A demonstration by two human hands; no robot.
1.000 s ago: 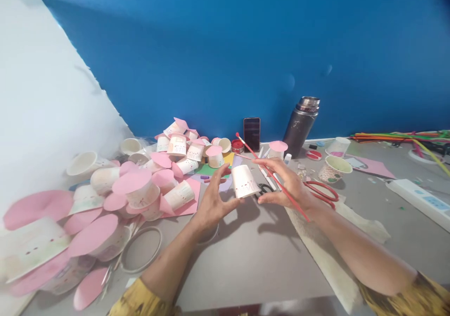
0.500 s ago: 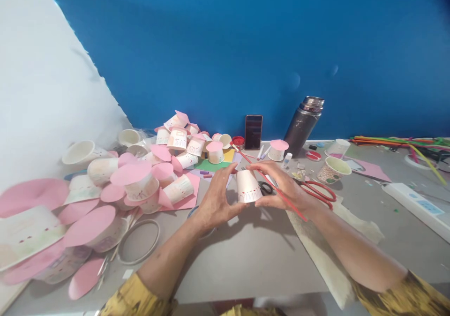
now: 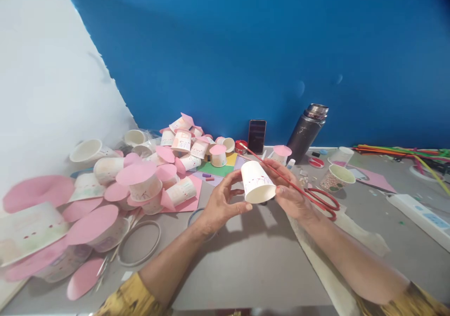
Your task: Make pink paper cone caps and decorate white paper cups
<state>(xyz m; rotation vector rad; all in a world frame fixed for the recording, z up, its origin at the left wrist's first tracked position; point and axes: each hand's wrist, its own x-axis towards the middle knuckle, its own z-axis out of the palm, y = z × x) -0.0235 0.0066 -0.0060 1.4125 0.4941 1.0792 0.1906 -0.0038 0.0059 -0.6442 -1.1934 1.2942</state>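
A white paper cup with small red dots and purple pencil-like marks is tilted in the air, its open mouth turned down toward me. My right hand grips its right side, thumb at the rim. Across that same hand lies a thin red paintbrush, its pale tip pointing up and left. My left hand curves round the cup's left side with its fingers against the wall, while its thumb stretches out below the rim.
Decorated cups with pink paper discs crowd the left. A phone and dark flask stand at the back. Red-handled scissors, a cloth, a patterned cup and a power strip lie right. A tape ring is left.
The cup has tipped so that its open mouth now faces me, and it has moved slightly up and right. My left thumb has come away from the rim. The view has shifted a little.
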